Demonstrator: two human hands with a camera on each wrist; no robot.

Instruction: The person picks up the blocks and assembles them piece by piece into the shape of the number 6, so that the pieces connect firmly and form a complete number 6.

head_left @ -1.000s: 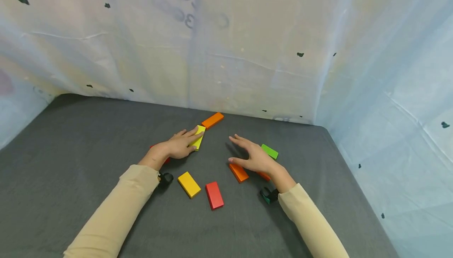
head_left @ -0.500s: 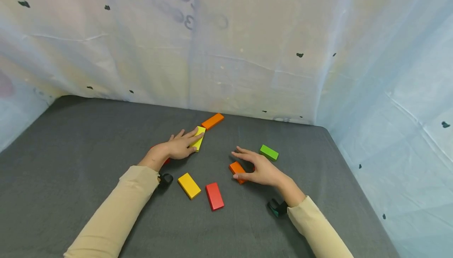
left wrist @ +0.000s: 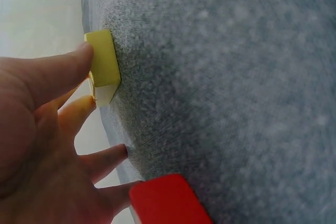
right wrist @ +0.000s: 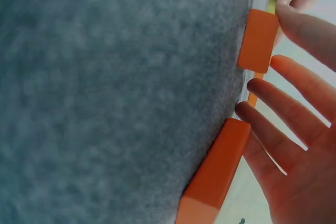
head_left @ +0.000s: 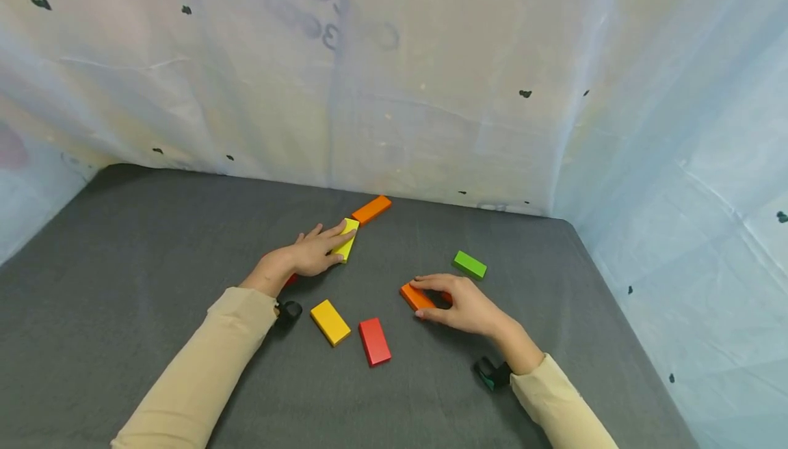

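In the head view my left hand (head_left: pixel 317 252) rests on a yellow block (head_left: pixel 349 238), fingers stretched across it and the thumb at its near end. The left wrist view shows the thumb against the block's upper edge. My right hand (head_left: pixel 464 304) pinches an orange block (head_left: pixel 417 296) between thumb and forefinger; its other fingers are spread. Under that hand lies an orange-red block (right wrist: pixel 218 169), mostly hidden in the head view. A red block (left wrist: pixel 169 200) lies below my left hand. Touching the yellow block's far end is another orange block (head_left: pixel 372 210).
A darker yellow block (head_left: pixel 330 322) and a red block (head_left: pixel 375 342) lie on the grey cloth surface (head_left: pixel 295 394) nearer to me. To the right is a green block (head_left: pixel 470 265). Pale sheeting (head_left: pixel 431 141) walls the back and sides.
My right hand has come down and back toward me, its thumb and forefinger closing on the orange block. My left hand has stayed on the yellow block.
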